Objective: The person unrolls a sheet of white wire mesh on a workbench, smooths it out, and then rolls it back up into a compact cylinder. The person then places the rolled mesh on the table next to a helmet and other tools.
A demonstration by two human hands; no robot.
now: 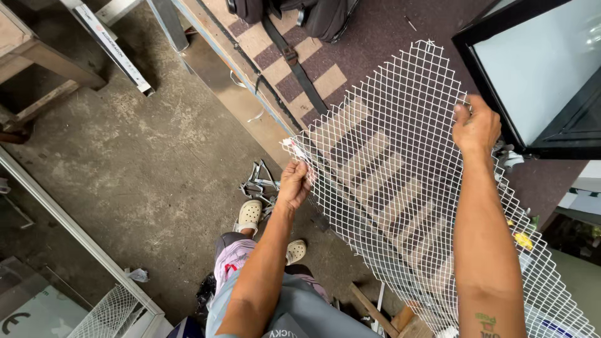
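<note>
A large sheet of white wire mesh (388, 163) stretches from the upper middle down to the lower right, held up above the floor. My left hand (294, 183) pinches the sheet's left corner, fingers closed on the wire. My right hand (476, 128) grips the sheet's right edge higher up, thumb over the mesh. Both forearms reach up from the bottom of the view. Through the mesh I see a checked mat.
A concrete floor (144, 163) spreads to the left, with my feet in pale clogs (250, 214) below the mesh. A black-framed glass panel (538, 69) stands at the upper right. A dark bag (313, 15) lies on the checked mat (325, 81). Metal frame bars (113, 44) lean at the upper left. Another mesh piece (106, 313) sits lower left.
</note>
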